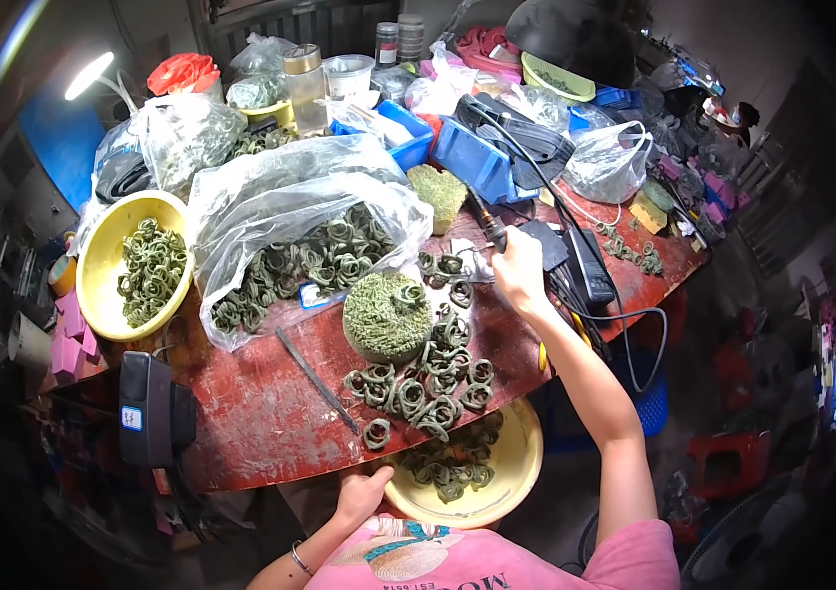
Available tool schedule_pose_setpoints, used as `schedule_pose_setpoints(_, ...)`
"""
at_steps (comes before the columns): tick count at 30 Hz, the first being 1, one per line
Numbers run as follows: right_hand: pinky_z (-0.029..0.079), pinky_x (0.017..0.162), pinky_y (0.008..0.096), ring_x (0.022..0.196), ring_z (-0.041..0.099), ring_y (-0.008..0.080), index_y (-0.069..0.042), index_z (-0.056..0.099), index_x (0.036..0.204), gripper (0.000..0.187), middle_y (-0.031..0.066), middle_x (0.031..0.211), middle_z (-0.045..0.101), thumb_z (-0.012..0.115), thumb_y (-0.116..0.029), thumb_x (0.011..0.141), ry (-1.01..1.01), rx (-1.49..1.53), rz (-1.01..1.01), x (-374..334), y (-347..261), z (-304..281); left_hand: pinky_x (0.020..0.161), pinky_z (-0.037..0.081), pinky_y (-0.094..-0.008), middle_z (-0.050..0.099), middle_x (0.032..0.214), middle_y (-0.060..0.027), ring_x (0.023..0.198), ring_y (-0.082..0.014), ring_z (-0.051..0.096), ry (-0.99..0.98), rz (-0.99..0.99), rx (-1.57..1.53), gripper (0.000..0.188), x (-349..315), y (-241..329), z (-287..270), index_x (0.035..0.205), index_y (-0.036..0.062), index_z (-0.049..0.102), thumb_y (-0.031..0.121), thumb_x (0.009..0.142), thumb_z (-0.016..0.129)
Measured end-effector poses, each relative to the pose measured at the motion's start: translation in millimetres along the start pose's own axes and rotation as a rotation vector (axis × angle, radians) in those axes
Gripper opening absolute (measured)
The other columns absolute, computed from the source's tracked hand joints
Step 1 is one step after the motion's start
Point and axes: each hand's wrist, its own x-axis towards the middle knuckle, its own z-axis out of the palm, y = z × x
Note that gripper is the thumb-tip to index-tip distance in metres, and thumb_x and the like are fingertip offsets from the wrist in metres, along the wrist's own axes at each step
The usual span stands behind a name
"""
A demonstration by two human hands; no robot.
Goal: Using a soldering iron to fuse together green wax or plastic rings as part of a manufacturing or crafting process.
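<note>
My right hand [518,265] is closed around a slim dark tool [483,218] with a brass-coloured collar, over the red table; its kind I cannot make out. Low in front of me, my left hand [364,494] closes at the left rim of a pale yellow bowl [528,454]; some of its fingers are hidden. Green rings [452,477] lie in that bowl, partly under the table edge. On the table, more green rings [438,379] are heaped beside a round, rough green block [379,320]. One ring rests on top of the block.
A clear plastic bag [285,182] full of green rings lies open at the middle. Left stands a yellow bowl [87,265] of rings. A flat metal strip [318,382] lies near the front edge. Black cables [654,339] hang at the right. Blue trays [477,162] stand behind.
</note>
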Motion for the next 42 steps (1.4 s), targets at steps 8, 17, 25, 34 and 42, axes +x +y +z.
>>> schedule_pose_setpoints(8,0.041,0.065,0.0471,0.071,0.054,0.0418,0.001,0.049,0.075,0.012,0.0228,0.07,0.055,0.057,-0.005,0.068,-0.053,-0.008,0.015,7,5,16,0.059,0.046,-0.027,0.063,0.071,-0.0078,0.064,-0.0118,0.058,-0.008,-0.14,-0.08,0.022,-1,6,0,0.075,-0.0079,0.061,0.014,0.076,0.059)
schedule_pose_setpoints(17,0.043,0.067,0.0447,0.077,0.056,0.0395,0.001,0.05,0.079,0.016,0.0226,0.076,0.057,0.06,-0.007,0.07,-0.054,-0.1,-0.065,13,11,9,0.059,0.045,-0.028,0.063,0.072,-0.0075,0.065,-0.0122,0.058,-0.043,-0.019,-0.049,0.02,2,0,2,0.076,-0.0068,0.06,0.013,0.075,0.059)
schedule_pose_setpoints(25,0.045,0.069,0.0375,0.075,0.058,0.0339,0.002,0.056,0.094,0.023,0.0192,0.079,0.059,0.062,-0.01,0.075,-0.025,0.066,-0.002,-18,-24,-19,0.058,0.045,-0.0286,0.063,0.07,-0.0099,0.063,-0.013,0.058,-0.014,-0.017,-0.077,0.026,-1,11,0,0.076,-0.004,0.061,0.021,0.078,0.059)
schedule_pose_setpoints(34,0.046,0.058,0.0278,0.053,0.058,0.0148,0.0,0.058,0.106,0.034,0.0117,0.065,0.062,0.064,-0.009,0.074,-0.17,0.136,-0.072,-8,-36,8,0.054,0.049,-0.0356,0.061,0.068,-0.0176,0.057,-0.0274,0.062,-0.162,-0.008,0.21,0.024,2,22,-2,0.088,0.0098,0.064,0.028,0.086,0.048)
schedule_pose_setpoints(42,0.045,0.077,0.0414,0.086,0.058,0.0375,0.001,0.057,0.1,0.025,0.0227,0.09,0.06,0.057,-0.007,0.076,-0.262,-0.032,-0.022,-4,-42,22,0.059,0.05,-0.0411,0.062,0.074,-0.0183,0.063,-0.0325,0.062,-0.2,0.264,0.462,0.025,5,-10,-9,0.105,0.0156,0.06,0.022,0.087,0.044)
